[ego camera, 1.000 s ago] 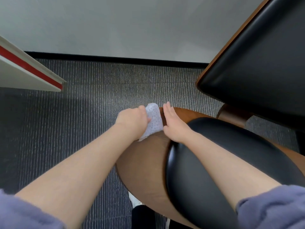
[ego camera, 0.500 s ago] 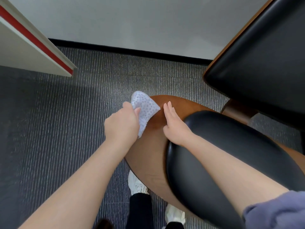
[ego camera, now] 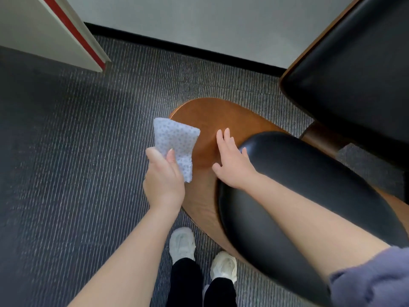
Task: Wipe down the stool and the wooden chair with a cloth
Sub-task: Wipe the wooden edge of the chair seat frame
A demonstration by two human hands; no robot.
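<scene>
A stool (ego camera: 221, 116) with a curved brown wooden shell and a black padded cushion (ego camera: 298, 173) stands below me on the carpet. My left hand (ego camera: 163, 180) grips a folded white cloth with a blue dot pattern (ego camera: 174, 142), held just off the stool's left wooden edge. My right hand (ego camera: 232, 160) lies flat with fingers spread on the wooden rim, next to the cushion's front edge. The wooden chair (ego camera: 354, 69) with a black padded seat and brown wood edge fills the upper right.
Grey ribbed carpet (ego camera: 77, 162) covers the floor to the left. A white panel with a red stripe (ego camera: 66, 29) juts in at the upper left. A pale wall with a black baseboard (ego camera: 177, 45) runs behind. My white shoes (ego camera: 183, 242) stand beside the stool's near edge.
My left hand has drawn the cloth back off the wooden rim toward the left and lifted it. The right hand stays resting on the stool. The view has tilted down, showing my feet.
</scene>
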